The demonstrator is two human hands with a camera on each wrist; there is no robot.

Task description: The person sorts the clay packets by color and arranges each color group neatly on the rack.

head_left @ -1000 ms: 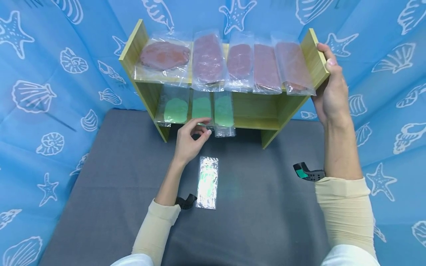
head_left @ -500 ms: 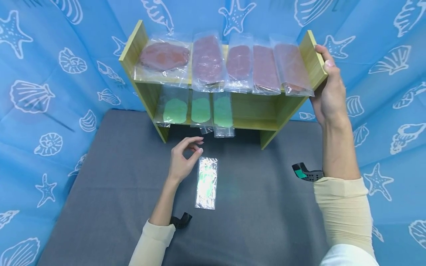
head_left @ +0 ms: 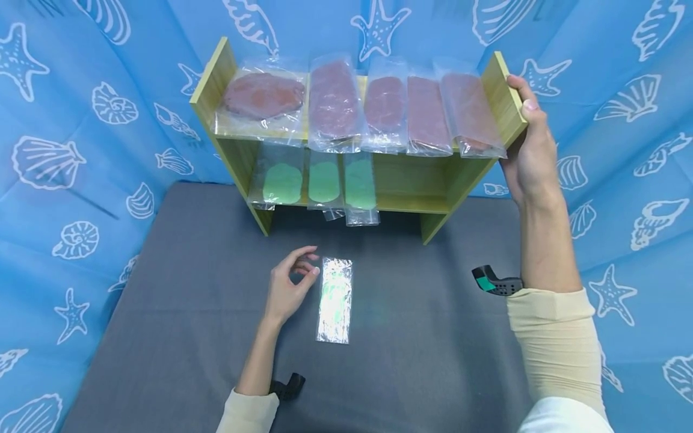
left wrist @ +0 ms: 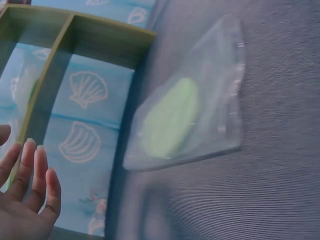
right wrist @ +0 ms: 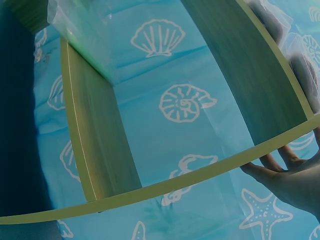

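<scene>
My left hand [head_left: 289,287] hovers over the grey tabletop with fingers loosely bent and nothing in them. Just right of its fingertips lies a flat clear bag [head_left: 334,300], shiny with glare; the left wrist view shows a light green oval piece [left wrist: 172,117] inside. My right hand [head_left: 533,147] holds the right side panel of a two-level wooden shelf [head_left: 414,201]; in the right wrist view its fingers [right wrist: 265,172] lie along the panel's outer side. On the lower level, three clear bags with green pieces [head_left: 323,181] stand side by side at the left.
Several clear bags with reddish-brown flat pieces [head_left: 334,99] fill the upper level, their lower ends hanging past its front edge. A blue curtain [head_left: 81,174] with white shell prints surrounds the grey tabletop [head_left: 400,337]. Each wrist wears a black camera mount [head_left: 495,281].
My left hand has drawn back from the lower level, down and toward me, to beside the bag on the tabletop. My right hand keeps its place on the shelf's side panel.
</scene>
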